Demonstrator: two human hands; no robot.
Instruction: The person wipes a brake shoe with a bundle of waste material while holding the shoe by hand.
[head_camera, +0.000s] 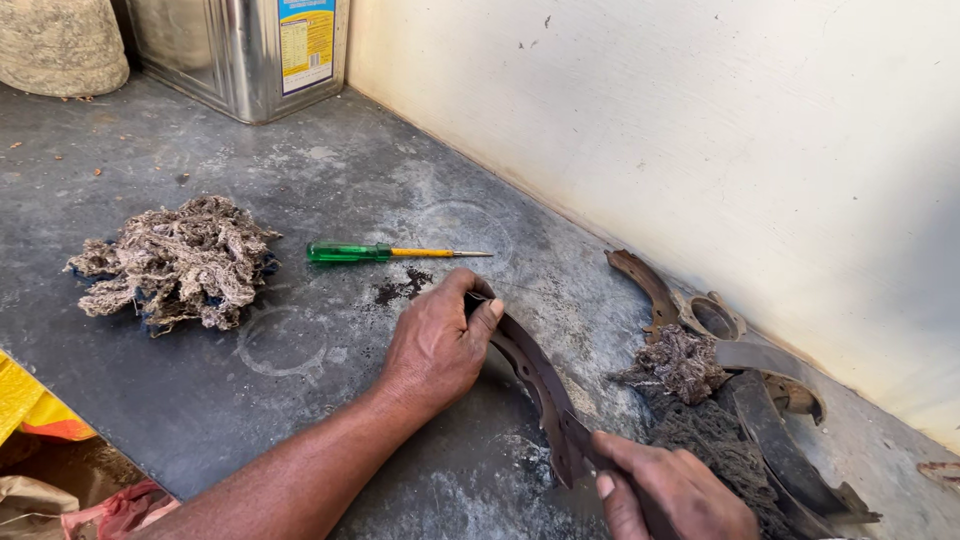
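On the grey floor (300, 400), a curved brake shoe (535, 385) is being gripped at both ends by the left hand (435, 345) and right hand (670, 495), best being kept steady and flat.

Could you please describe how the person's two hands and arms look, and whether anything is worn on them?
Both are bare. The left hand has no glove, ring or watch, and its forearm shows no sleeve up to the picture's edge. The right hand is also ungloved, with short nails; only the hand shows, so a sleeve cannot be judged.
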